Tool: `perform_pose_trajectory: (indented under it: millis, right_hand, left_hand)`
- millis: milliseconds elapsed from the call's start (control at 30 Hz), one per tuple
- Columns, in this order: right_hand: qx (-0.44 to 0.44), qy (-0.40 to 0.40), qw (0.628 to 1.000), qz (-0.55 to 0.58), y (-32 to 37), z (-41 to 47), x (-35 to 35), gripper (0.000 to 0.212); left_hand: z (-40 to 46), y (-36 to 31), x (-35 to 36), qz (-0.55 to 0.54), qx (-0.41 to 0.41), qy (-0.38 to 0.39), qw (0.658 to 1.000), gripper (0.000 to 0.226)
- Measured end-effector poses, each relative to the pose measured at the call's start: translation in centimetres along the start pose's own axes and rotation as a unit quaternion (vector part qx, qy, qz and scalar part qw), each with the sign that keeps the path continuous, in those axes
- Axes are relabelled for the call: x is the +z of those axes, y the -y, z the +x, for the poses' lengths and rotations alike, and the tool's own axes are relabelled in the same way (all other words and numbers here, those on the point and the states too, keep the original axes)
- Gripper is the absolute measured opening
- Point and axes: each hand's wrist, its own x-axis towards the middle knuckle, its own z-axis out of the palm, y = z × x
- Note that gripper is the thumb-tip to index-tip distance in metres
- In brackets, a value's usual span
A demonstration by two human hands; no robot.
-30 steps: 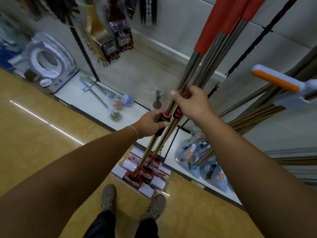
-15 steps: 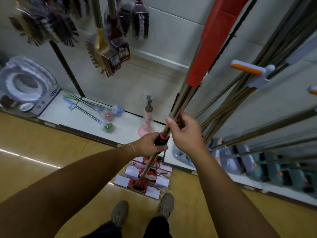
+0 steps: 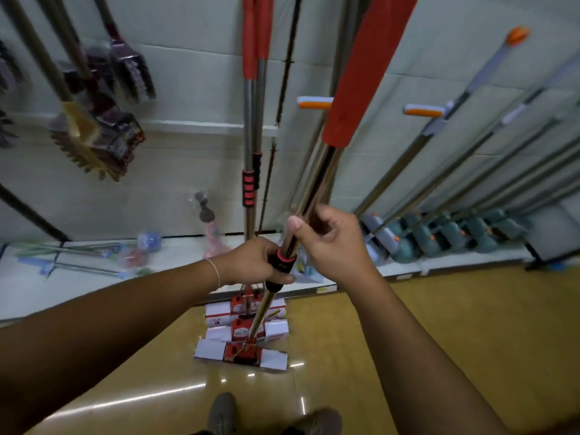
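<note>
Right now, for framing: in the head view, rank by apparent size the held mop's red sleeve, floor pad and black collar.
1. red sleeve, nearest the camera.
2. floor pad.
3. black collar, partly covered.

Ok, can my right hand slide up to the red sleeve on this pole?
Probably yes: the right hand grips the bare metal pole below the red sleeve, and nothing sits on the pole between them.
</note>
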Motion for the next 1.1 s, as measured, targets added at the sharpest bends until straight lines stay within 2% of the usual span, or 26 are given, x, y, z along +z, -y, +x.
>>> perform_pose_trajectory:
  millis: [67,167,400,500,633,833,1100]
  right_hand:
    - [-0.013,-0.037,0.999,0.006,1.4,-0.6,-2.6,0.024]
    - [-0.019,-0.096,0.994,0.043,3.4,-1.6,-6.8,0.008]
    - [-0.024,-0.187,0.982,0.030,4.6,-3.5,-16.6,0.013]
    - [-0.031,-0.219,0.975,0.021,4.5,-4.7,-21.0,0.017]
    - [-0.048,-0.263,0.963,0.016,4.2,-7.2,-27.6,0.011]
    - [-0.035,-0.329,0.944,-0.025,2.8,-11.4,-37.3,0.016]
    - [-0.037,-0.405,0.910,-0.083,1.6,-15.5,-48.8,0.013]
  left_hand:
    - [0.9,-3.1,0.4,0.012,0.028,0.034,0.999,0.022]
    - [2.5,-7.7,1.7,0.033,0.059,0.074,0.995,0.019]
    - [6.3,-17.0,6.9,0.062,0.121,0.146,0.980,0.033]
    - [7.8,-20.4,10.0,0.051,0.138,0.164,0.975,0.040]
    - [10.4,-25.4,15.0,0.066,0.166,0.196,0.964,0.041]
    - [14.2,-32.7,23.3,0.088,0.200,0.256,0.942,0.050]
    - [17.9,-41.5,33.1,0.080,0.225,0.302,0.923,0.025]
